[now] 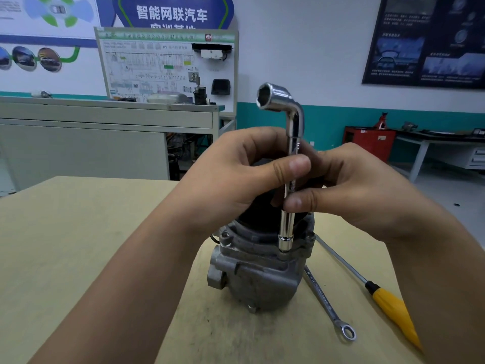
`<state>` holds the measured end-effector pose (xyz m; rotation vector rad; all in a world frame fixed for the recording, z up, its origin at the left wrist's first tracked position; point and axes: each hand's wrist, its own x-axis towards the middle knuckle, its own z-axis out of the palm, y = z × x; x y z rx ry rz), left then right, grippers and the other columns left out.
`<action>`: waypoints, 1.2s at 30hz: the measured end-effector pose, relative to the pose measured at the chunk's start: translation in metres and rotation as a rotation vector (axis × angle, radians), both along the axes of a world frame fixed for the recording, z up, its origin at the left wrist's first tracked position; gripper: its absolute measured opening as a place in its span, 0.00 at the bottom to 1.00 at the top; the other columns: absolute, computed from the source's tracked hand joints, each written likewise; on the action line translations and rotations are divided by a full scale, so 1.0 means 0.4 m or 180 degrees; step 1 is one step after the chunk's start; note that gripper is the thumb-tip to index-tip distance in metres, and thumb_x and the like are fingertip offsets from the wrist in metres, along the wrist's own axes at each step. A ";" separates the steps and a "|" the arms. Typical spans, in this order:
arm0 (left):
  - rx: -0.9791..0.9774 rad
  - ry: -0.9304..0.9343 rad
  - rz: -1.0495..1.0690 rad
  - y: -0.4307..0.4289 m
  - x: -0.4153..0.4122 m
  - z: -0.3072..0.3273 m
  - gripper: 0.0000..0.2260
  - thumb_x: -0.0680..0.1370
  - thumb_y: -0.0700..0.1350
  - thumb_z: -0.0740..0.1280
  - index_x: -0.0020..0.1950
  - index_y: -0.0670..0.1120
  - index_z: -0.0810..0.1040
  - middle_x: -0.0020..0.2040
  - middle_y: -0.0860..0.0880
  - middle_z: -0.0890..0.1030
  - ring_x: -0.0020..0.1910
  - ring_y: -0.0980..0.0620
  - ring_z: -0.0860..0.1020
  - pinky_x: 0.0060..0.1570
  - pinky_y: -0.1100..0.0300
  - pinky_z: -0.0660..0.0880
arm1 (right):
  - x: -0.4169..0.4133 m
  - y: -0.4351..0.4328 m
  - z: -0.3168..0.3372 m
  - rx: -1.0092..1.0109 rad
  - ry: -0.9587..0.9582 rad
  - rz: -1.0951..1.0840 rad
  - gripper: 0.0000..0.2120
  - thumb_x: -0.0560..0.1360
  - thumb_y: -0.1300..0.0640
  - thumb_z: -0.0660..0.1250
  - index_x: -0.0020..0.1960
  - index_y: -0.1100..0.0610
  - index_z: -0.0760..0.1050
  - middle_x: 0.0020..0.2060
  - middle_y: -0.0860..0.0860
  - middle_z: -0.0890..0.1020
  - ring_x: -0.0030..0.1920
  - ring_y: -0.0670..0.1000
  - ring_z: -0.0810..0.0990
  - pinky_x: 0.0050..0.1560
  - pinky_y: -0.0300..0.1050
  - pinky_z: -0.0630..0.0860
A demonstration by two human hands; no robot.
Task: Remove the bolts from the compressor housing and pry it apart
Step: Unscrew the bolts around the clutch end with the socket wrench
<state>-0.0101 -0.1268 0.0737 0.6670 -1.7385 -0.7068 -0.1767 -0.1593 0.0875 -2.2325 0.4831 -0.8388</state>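
The compressor housing (257, 274) stands on end on the desk (105, 232), directly below both hands. The L-shaped socket wrench (286, 227) rises almost vertically from its near flange, with its lower socket seated over a bolt (the head itself is hidden). The left hand (236, 177) pinches the shaft higher up and the right hand (362, 190) pinches it just beneath, so any turning would likely be about that upright axis.
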 end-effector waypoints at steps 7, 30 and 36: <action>-0.0003 0.0054 -0.0124 0.001 0.003 0.002 0.12 0.75 0.41 0.63 0.43 0.53 0.85 0.45 0.54 0.85 0.48 0.56 0.81 0.50 0.61 0.77 | -0.002 -0.011 -0.003 -0.0077 0.0134 -0.0058 0.08 0.66 0.57 0.69 0.45 0.54 0.83 0.45 0.53 0.85 0.49 0.51 0.83 0.56 0.48 0.77; 0.0117 0.0231 0.0242 0.001 -0.002 0.000 0.08 0.66 0.45 0.75 0.40 0.46 0.79 0.36 0.53 0.82 0.38 0.55 0.80 0.41 0.64 0.76 | -0.002 -0.007 -0.002 0.0119 -0.0164 0.0060 0.16 0.60 0.54 0.69 0.45 0.60 0.81 0.42 0.57 0.84 0.44 0.47 0.83 0.46 0.34 0.78; 0.0116 0.0108 0.0095 -0.001 -0.001 -0.002 0.10 0.75 0.45 0.64 0.45 0.52 0.85 0.46 0.48 0.85 0.49 0.51 0.82 0.52 0.56 0.79 | -0.004 -0.017 -0.008 0.0250 -0.0287 0.0175 0.10 0.63 0.57 0.68 0.43 0.54 0.82 0.41 0.52 0.86 0.47 0.49 0.83 0.51 0.38 0.79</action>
